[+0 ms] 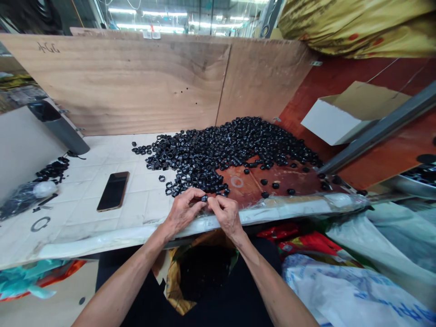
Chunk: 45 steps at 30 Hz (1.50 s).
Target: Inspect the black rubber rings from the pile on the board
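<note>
Over the table's front edge, my left hand (186,208) pinches a small black ring-shaped plastic part (204,198) between thumb and fingers. My right hand (225,211) meets it from the right, its thumb and forefinger closed at the part's end; whatever lies between those fingertips is hidden. Just beyond both hands spreads a large heap of small black plastic parts (218,145), with open rings on its left side and cap-like pieces on its right. A few loose black pieces (275,185) lie on the reddish board to the right.
A phone (113,191) lies on the left of the white tabletop (136,181), near a grey cylinder (63,129). Plywood panels (153,86) close off the back. A white box (340,118) hangs at right. Below the edge, an open yellow sack (177,290) sits between my legs.
</note>
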### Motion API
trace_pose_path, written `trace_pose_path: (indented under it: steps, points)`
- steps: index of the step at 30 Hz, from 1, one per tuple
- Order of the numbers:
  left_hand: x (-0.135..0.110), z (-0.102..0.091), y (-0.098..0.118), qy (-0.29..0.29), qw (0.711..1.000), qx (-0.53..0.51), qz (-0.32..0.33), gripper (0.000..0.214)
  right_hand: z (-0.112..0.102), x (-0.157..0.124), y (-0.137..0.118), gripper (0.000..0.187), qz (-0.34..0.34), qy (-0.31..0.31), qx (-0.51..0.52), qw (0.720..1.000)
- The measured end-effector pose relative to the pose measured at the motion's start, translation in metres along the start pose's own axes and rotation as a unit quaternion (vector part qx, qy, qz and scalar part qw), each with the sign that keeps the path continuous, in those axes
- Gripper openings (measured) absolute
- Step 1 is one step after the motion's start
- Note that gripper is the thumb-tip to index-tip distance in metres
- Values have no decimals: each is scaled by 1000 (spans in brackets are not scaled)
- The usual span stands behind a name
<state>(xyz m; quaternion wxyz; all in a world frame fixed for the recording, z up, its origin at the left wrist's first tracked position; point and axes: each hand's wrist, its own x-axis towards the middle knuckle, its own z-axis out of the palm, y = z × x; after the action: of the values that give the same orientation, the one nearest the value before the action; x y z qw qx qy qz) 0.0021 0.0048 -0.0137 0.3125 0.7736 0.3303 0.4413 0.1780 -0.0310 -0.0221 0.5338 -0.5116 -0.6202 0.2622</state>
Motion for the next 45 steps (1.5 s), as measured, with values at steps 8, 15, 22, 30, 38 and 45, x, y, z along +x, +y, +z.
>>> trace_pose_path:
  steps: [8,15,22,30,38,45]
  points:
    - [-3,0,-1,-2,999,-18,-36,14,2,1,11,16,21,-4,47,999]
    - [-1,1,-5,-7,999,-32,-35,16,6,1,12,17,17,-32,74,997]
    - [-26,-19,26,-110,991,59,45,17,-6,-18,-6,10,56,-114,37,991]
    - [-28,-51,7,40,946,295,-128,18,-41,6,30,19,-40,47,-242,968]
    - [-15,-22,-28,26,926,369,-67,19,-5,14,35,15,-71,-34,-257,963]
    - [-18,-26,-26,4,962,268,-52,25,-10,7,18,14,-28,-51,-98,994]
